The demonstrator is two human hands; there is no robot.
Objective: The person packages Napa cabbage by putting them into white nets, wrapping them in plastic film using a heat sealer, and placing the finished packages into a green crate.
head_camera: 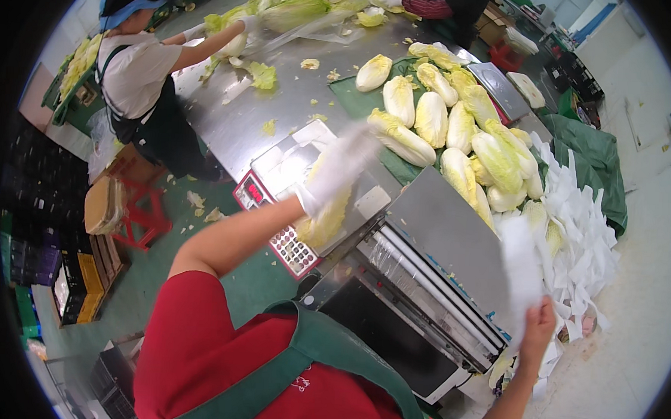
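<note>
My left hand [340,167], in a white glove and blurred, is over a red-framed digital scale [294,254] with a lit display. Beneath its wrist a napa cabbage [325,223] lies on the scale's metal platform, partly covered by my hand and forearm. The blur hides what my fingers are doing. On the right, my bare right hand [538,328] pinches a white strip [518,262] that stands up from the fingers, also blurred. Between my hands is a film-wrapping machine [438,295] with rollers, clear film and a grey top plate [447,220].
Several napa cabbages [431,119] lie on green cloth [349,92]. Many white strips [578,242] hang at the table's right end. A second scale [501,87] stands beyond. Across the steel table [216,114], a co-worker [139,66] handles cabbage; another person's sleeve [428,6] shows behind.
</note>
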